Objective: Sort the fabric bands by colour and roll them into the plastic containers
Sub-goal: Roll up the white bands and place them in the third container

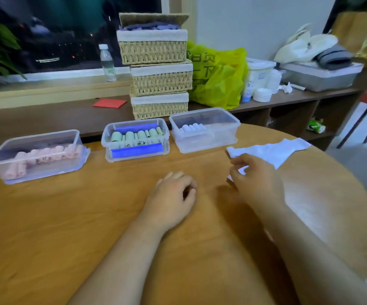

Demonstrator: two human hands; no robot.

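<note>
Three clear plastic containers stand along the far edge of the wooden table. The left container (77, 137) holds several pink rolls (46, 154). Several green rolls (134, 136) fill the middle container (165, 128). In the right container (235, 128) lie a few white rolls (192, 128). A white fabric band (275, 150) lies flat on the table at the right. My right hand (257, 179) pinches the near end of that band. My left hand (173, 194) rests on the table with its fingers curled and nothing in it.
Behind the containers stand three stacked wicker baskets (160, 82) on a low shelf, with a yellow-green plastic bag (217, 78), a water bottle (107, 62) and a red card (110, 103). The round table's edge (354, 172) curves away at the right.
</note>
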